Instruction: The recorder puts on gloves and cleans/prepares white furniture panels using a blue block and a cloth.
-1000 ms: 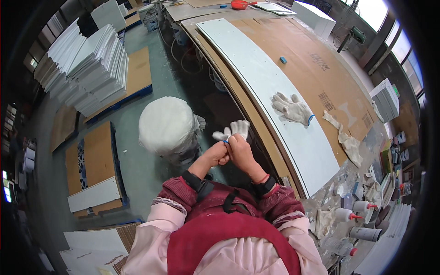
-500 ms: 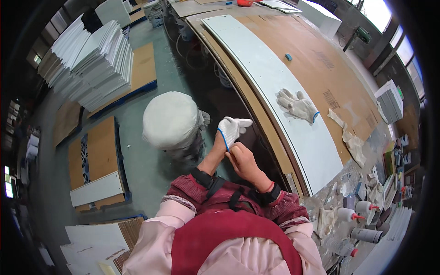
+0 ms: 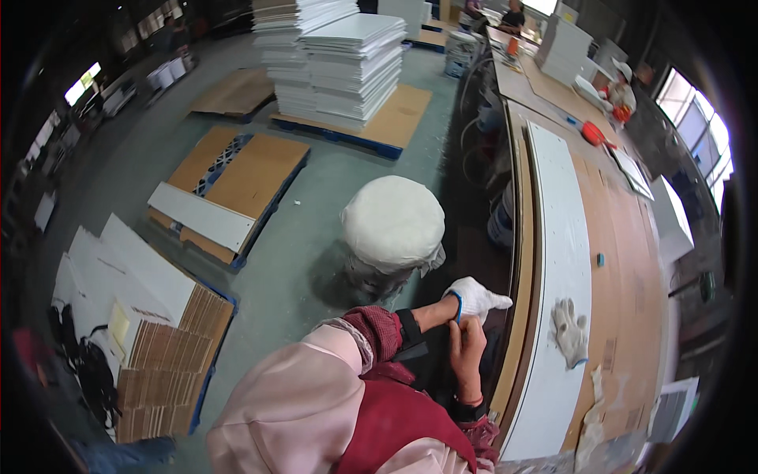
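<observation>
A white glove (image 3: 471,292) is worn on the left hand (image 3: 482,301), and its blue cuff (image 3: 459,308) is pinched at the wrist by the fingertips of the bare right hand (image 3: 468,347); whether the gloved fingers are spread or pressed together cannot be clearly told. To the right of both hands, a second glove (image 3: 569,332) is laid on a long white panel (image 3: 557,229), beside which brown cardboard (image 3: 624,308) is spread. On the left, a round-topped object (image 3: 392,220) is wrapped in pale covering, and stacked white boards (image 3: 347,75) are borne by a pallet (image 3: 410,110).
</observation>
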Demonstrator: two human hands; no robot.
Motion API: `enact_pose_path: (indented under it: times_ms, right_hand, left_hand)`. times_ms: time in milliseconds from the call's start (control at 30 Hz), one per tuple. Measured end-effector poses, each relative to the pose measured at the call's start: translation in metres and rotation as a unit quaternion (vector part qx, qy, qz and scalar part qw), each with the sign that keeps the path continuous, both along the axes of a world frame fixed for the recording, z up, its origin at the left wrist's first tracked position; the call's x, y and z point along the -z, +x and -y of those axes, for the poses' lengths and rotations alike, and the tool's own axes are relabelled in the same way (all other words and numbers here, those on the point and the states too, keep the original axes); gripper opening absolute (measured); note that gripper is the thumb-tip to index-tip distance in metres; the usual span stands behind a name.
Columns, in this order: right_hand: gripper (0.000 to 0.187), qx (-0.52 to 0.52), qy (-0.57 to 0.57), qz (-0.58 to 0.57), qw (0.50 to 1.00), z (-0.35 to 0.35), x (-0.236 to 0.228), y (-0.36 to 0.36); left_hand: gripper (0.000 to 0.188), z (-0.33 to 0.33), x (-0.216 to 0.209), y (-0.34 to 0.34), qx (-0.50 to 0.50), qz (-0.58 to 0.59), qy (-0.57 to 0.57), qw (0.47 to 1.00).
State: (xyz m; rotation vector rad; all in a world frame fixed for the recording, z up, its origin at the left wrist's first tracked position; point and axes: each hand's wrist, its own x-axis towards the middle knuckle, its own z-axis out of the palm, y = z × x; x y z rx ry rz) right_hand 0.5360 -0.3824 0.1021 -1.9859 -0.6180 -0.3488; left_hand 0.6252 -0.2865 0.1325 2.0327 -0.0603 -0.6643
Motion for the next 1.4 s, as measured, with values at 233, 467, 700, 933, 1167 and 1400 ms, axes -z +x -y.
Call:
enact_pose_path:
  times_ms: [233,467,700,933,1167,1400]
  right_hand:
    - [0.02,-0.065,0.012,-0.015,0.998,-0.021,-0.003,0.015]
    - [0.017,-0.152,0.119,-0.202,0.96,-0.029,-0.018,0.023]
    - [0.017,-0.049,0.043,-0.207,0.976,-0.041,-0.018,0.036]
    - [0.018,-0.02,-0.111,-0.085,0.99,-0.043,-0.027,0.055]
    - [0.011,-0.039,-0.041,-0.151,0.987,-0.013,0.007,0.058]
    - [0.009,-0.04,0.035,-0.215,0.975,0.007,-0.027,0.022]
  left_hand:
    - [0.062,-0.025,0.03,0.014,0.056,0.082,0.113,0.989]
    - [0.078,-0.03,0.031,0.01,-0.191,-0.228,-0.471,0.83]
    - [0.06,-0.038,0.077,0.043,0.032,0.219,0.028,0.975]
    - [0.031,-0.028,0.188,0.056,0.134,0.353,0.215,0.901]
    - [0.029,0.002,0.116,0.02,0.269,0.361,0.39,0.803]
    - [0.026,0.018,0.141,-0.001,0.283,0.374,-0.186,0.863]
